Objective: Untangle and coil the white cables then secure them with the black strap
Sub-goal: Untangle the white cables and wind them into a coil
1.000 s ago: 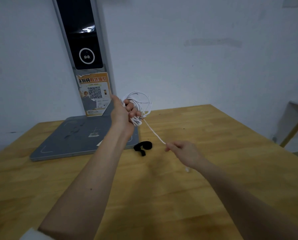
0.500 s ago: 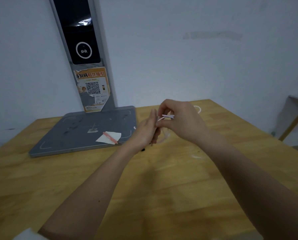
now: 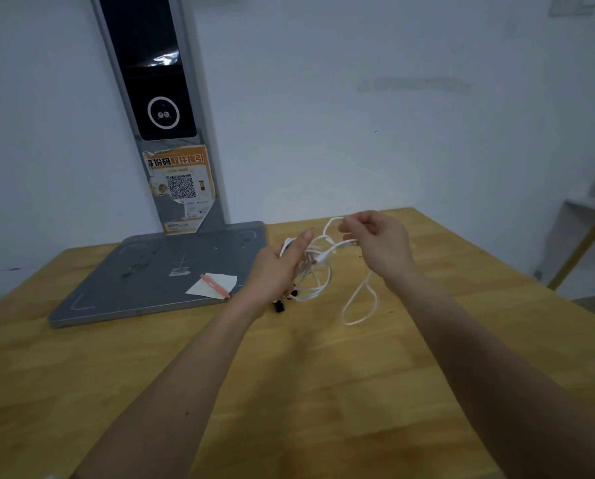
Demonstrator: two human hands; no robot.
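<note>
Gripping the bundle of white cables [image 3: 318, 267] in the left hand [image 3: 278, 267], fingers curled around it; pinching one strand between right hand [image 3: 379, 243] fingertips, loop dangling below; black strap [image 3: 278, 305] lying beneath.

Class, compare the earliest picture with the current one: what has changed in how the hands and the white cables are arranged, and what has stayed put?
The left hand, holding the white cables, has dropped from a raised position to just above the table. The right hand has moved up close to it, pinching a strand; a loop now hangs free. The black strap still lies on the table, and the grey stand and pink pen are unmoved.
</note>
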